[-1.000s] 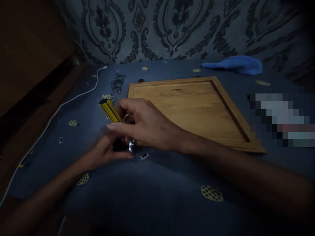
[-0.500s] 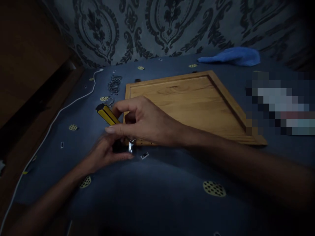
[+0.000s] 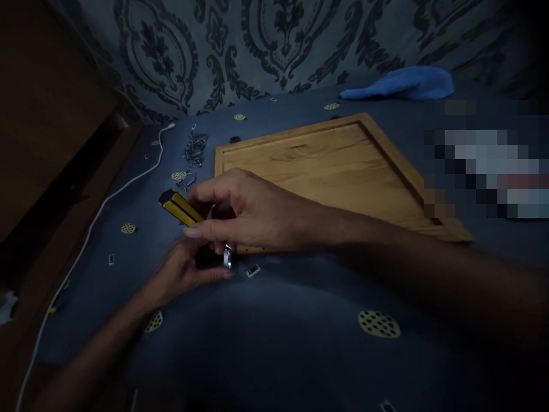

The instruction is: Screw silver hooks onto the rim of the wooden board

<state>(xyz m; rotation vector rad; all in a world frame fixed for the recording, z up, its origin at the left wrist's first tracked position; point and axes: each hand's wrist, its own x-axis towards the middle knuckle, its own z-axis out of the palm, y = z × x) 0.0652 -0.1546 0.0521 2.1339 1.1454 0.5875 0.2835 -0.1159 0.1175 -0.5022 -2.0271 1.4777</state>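
Note:
My right hand (image 3: 249,214) is closed round a yellow-and-black screwdriver handle (image 3: 178,208), which sticks out to the upper left of my fingers. Its tip points down at a small shiny metal piece (image 3: 227,258) at the near edge of a wooden board (image 3: 326,171). My left hand (image 3: 184,272) lies beneath, fingers pinched around that metal piece and pressing it against the board's edge. The screwdriver's shaft is hidden behind my right hand.
A pile of metal hooks (image 3: 195,149) and a loose ring (image 3: 187,180) lie left of the board on the blue dotted cloth (image 3: 278,337). A white cable (image 3: 107,197) runs along the left side. A blue rag (image 3: 401,84) sits at the back; a patterned wall stands behind.
My hands stay in the same grip at the board's edge. The screwdriver handle has tipped lower and further left. The view has shifted, so the board and rag sit higher in the picture.

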